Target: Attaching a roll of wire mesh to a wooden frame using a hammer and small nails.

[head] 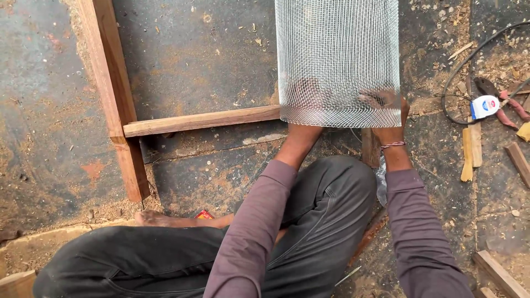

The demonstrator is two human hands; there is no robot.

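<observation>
Legs: we sit low on the floor, dark trousers [309, 221] folded under us, a bare foot [152, 218] out to the left.
Sleeves: both arms in mauve sleeves [259, 221] reach forward.
Left hand: our left hand [305, 91] lies behind the near edge of the wire mesh roll [338, 55]; we see it only dimly through the weave and cannot tell how its fingers are set.
Right hand: our right hand [386, 105] grips the roll's near right corner, fingers curled over the edge; a thread band sits on the wrist.
Mesh: the silvery roll lies ahead of our knees, over the right end of the wooden frame [165, 122].
Frame: a long rail runs up the left, a cross rail joins it.
Far right: pliers [499, 99], a small white bottle [483, 106], a black cable [469, 60] and wood offcuts [472, 149] lie among shavings.
</observation>
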